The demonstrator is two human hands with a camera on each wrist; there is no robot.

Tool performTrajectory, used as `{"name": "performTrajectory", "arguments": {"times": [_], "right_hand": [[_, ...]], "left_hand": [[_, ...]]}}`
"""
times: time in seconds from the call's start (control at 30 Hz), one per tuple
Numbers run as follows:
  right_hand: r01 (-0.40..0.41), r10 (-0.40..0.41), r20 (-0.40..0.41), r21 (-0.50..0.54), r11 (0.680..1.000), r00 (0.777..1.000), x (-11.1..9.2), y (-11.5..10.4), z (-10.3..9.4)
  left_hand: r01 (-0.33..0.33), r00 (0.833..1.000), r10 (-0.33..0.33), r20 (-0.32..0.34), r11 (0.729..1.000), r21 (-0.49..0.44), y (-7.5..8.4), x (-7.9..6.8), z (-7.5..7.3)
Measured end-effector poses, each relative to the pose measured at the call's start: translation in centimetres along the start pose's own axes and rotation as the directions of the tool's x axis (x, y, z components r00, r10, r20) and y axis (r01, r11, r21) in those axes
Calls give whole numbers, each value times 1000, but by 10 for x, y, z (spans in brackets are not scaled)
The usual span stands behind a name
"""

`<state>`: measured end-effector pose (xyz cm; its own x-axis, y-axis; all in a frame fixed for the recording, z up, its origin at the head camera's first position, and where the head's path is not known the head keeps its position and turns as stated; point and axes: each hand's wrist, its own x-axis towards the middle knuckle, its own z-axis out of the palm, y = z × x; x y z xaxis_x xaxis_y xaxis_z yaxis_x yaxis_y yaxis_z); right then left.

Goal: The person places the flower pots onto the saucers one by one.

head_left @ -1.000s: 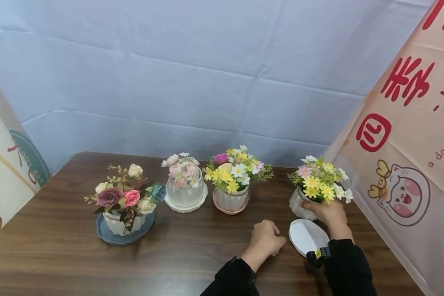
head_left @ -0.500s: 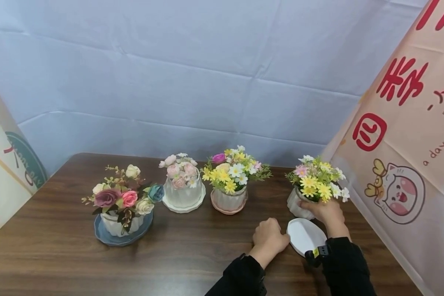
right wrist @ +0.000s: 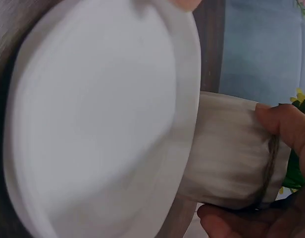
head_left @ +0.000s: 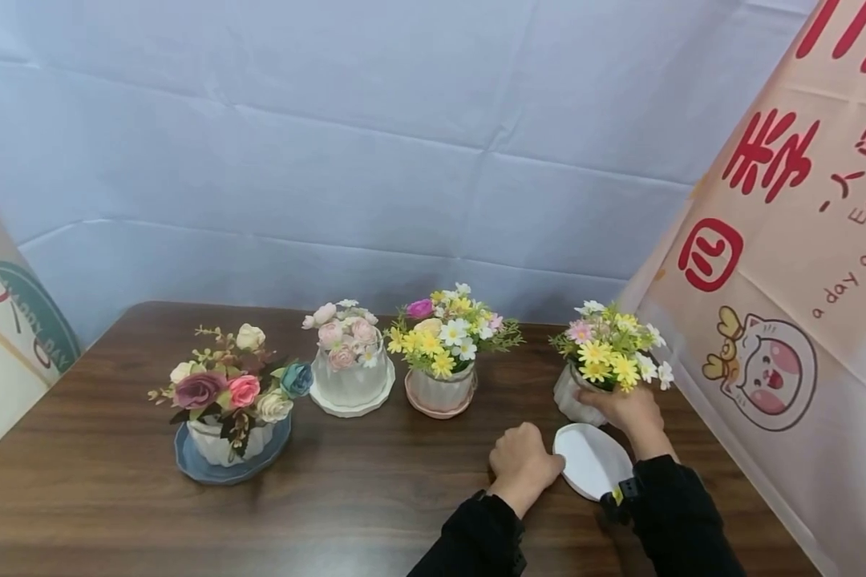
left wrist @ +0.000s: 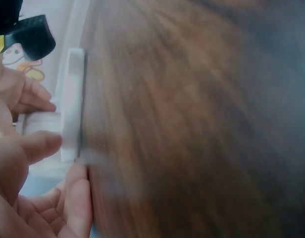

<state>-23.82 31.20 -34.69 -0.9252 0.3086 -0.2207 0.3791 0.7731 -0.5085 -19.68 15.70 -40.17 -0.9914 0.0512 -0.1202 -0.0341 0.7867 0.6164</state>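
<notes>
At the right of the table stands a ribbed whitish flower pot [head_left: 576, 394] with yellow, white and pink daisies [head_left: 609, 349]. My right hand [head_left: 633, 413] grips this pot near its rim, thumb on one side and fingers on the other in the right wrist view. Just in front of the pot lies a white saucer [head_left: 593, 461], seen close up in the right wrist view. My left hand [head_left: 523, 465] pinches the saucer's left edge. In the left wrist view its thumb [left wrist: 41, 146] lies on the rim, with curled fingers [left wrist: 78, 198] low beside it.
Leftward stand three more potted flower arrangements: a pot on a pink saucer [head_left: 440, 407], one on a white scalloped saucer [head_left: 352, 407], and roses on a blue saucer [head_left: 231, 473]. A pale cloth [head_left: 260, 160] hangs behind; a printed banner [head_left: 758, 304] closes off the right.
My left hand has moved right to the white saucer's edge and taken hold of it. My right hand keeps its grip on the pot. The head view has shifted slightly right.
</notes>
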Motion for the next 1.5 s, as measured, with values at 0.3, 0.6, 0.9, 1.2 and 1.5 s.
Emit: {"name": "performTrajectory", "arguments": {"times": [0.3, 0.6, 0.9, 1.2, 1.5], "right_hand": [[7, -8, -11, -26, 1000, 1000, 0, 0, 0], [32, -33, -21, -39, 999, 999, 0, -1, 1], [56, -57, -12, -56, 997, 998, -2, -2, 1], [41, -42, -21, -44, 998, 999, -3, -1, 1], [20, -21, -21, -58, 998, 1000, -2, 0, 2]], "left_hand": [[5, 1000, 2, 31, 979, -201, 0, -5, -4], [7, 999, 10, 42, 925, -380, 0, -6, -3], [-6, 998, 36, 46, 848, -530, -1, -1, -7], [-8, 998, 37, 42, 832, -555, 1, 0, -10], [17, 996, 32, 83, 849, -529, -5, 2, -23]]}}
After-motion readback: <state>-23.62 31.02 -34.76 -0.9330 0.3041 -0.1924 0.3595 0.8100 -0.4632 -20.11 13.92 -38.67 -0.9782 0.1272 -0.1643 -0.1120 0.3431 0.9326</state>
